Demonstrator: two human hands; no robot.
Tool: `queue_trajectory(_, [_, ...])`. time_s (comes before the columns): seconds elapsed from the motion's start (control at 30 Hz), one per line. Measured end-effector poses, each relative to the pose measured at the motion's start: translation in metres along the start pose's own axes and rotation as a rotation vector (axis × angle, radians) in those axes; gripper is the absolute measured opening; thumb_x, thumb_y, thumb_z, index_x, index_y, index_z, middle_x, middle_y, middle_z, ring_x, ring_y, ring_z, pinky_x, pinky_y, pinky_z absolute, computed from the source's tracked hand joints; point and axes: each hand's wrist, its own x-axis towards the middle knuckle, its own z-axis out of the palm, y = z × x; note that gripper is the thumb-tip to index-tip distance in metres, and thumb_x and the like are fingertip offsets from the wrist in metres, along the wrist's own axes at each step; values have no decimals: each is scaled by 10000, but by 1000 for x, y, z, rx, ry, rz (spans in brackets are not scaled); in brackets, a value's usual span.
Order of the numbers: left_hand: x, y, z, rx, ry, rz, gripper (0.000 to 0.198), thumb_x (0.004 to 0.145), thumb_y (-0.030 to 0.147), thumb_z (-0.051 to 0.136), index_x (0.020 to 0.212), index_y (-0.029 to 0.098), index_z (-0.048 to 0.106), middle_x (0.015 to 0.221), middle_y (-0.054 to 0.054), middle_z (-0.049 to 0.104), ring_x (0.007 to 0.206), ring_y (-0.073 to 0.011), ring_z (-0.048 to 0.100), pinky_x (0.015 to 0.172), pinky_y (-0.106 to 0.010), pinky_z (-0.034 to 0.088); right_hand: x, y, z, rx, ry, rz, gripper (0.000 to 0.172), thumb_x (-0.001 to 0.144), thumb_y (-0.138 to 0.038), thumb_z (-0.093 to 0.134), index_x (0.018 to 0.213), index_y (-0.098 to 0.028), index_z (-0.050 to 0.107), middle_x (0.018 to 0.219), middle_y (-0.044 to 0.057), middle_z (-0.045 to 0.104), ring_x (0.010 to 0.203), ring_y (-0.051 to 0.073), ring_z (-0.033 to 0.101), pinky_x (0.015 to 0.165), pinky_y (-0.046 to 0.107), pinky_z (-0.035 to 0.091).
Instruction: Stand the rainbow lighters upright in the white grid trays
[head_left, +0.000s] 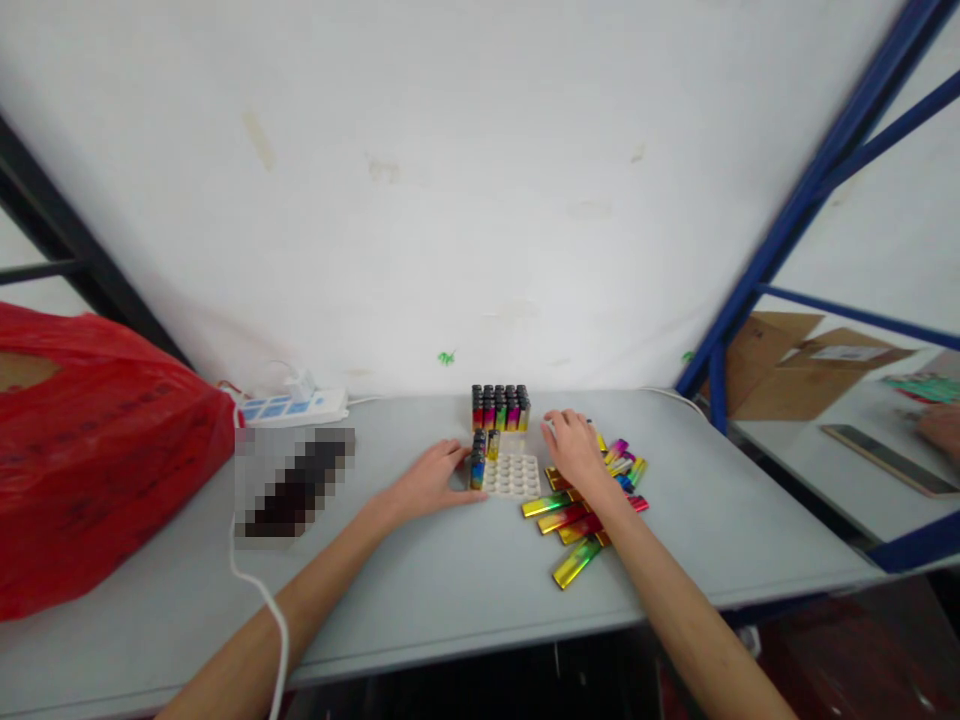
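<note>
The standing cylinders [500, 412] pair black tops with metallic red, magenta, green and gold; the loose shiny bars [574, 568] fade from yellow into green or red. The tray [511, 478] is off-white, the worktop [405, 590] pale grey, the right-hand frame [795, 215] blue, the plastic bag [112, 470] red, the power strip [328, 406] white with blue panels

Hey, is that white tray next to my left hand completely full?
No, the white tray has mostly bare holes, with a few black-topped cylinders standing toward its left side.
</note>
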Motion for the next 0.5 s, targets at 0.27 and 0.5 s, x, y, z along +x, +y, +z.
queue_trajectory(0.27, [0, 1, -1, -1, 5, 11, 593, 827, 736, 744, 1050, 187, 722, 1067, -124, 691, 1015, -342, 658, 951, -454, 553, 3, 61, -13, -196, -148, 339, 427, 1015, -199, 552, 1432, -210, 643, 1143, 191, 748, 1079, 341, 707, 909, 429, 506])
queue_trajectory(0.5, [-1, 1, -1, 10, 8, 10, 572, 829, 743, 739, 1011, 201, 713, 1065, -116, 691, 1007, -332, 663, 940, -437, 558, 10, 55, -10, 23, 8, 288, 422, 965, -92, 480, 1330, -166, 679, 1271, 194, 630, 1026, 276, 700, 918, 371, 509])
